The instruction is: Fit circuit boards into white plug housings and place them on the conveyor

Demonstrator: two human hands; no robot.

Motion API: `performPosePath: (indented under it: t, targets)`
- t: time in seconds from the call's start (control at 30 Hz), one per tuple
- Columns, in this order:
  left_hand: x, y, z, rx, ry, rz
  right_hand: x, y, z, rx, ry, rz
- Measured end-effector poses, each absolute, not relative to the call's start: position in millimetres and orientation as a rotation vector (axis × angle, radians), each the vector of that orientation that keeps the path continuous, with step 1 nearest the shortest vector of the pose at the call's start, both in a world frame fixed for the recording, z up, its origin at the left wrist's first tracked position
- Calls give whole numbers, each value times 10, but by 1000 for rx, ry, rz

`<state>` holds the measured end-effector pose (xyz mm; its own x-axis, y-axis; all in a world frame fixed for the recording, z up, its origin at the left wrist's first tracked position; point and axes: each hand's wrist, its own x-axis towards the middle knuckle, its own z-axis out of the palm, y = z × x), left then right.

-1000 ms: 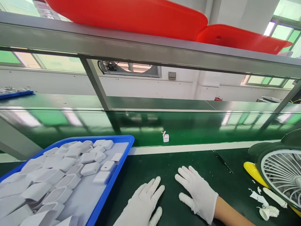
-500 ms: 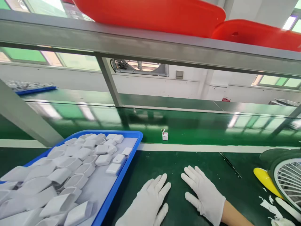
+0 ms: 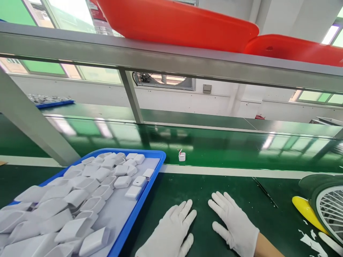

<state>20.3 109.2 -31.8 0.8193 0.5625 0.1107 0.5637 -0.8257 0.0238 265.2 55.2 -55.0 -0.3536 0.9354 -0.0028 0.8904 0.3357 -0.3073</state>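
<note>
Both hands wear white gloves and lie palm down on the dark green tabletop (image 3: 203,185). My left hand (image 3: 174,228) has its fingers stretched out, right of a blue tray (image 3: 134,214). My right hand (image 3: 233,221) lies a little apart from it, thumb and fingers spread. Neither holds anything. The tray carries many hollow white plastic shells (image 3: 88,203), heaped mostly on its left side. Beyond the hands, on the shiny green strip, sits a small white open case (image 3: 182,156) with something red at its raised part.
Black tweezers (image 3: 265,192) lie to the right. Farther right stand a fan with a white grille (image 3: 331,207), a yellow object (image 3: 308,212) and white scraps (image 3: 312,244). A metal shelf beam (image 3: 171,57) crosses overhead, bearing red bins (image 3: 182,25). A slanted post (image 3: 37,121) rises behind the tray.
The small white case has shifted left along the green strip, relative to the tabletop edge. The view has tilted slightly. Both hands stay resting on the table.
</note>
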Motion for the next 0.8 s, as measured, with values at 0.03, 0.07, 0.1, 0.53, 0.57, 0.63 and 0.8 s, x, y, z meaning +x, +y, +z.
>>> performPosePath:
  t: [0.03,0.07,0.1,0.53,0.57,0.63,0.8]
  targets:
    - [201,1093,-328,-2996,-924,-198,2650,551,-549,-1676,-2424,399]
    - [200,1091,-336,-3000,-925,-209,2650,551,-550,-1681,-2429,415]
    - [200,1088,-339,-3000,-924,-203,2651,551,-553,-1689,-2431,430]
    - [254,1066,-86,-3053,-954,79,2672,579,-572,-1686,-2400,435]
    - [255,1074,-94,-3054,-951,77,2674,579,-574,-1679,-2405,431]
    - [252,1088,-132,-3052,-943,40,2678,575,-581,-1688,-2396,422]
    - [223,1094,-224,-3071,-954,-109,2675,565,-582,-1700,-2384,459]
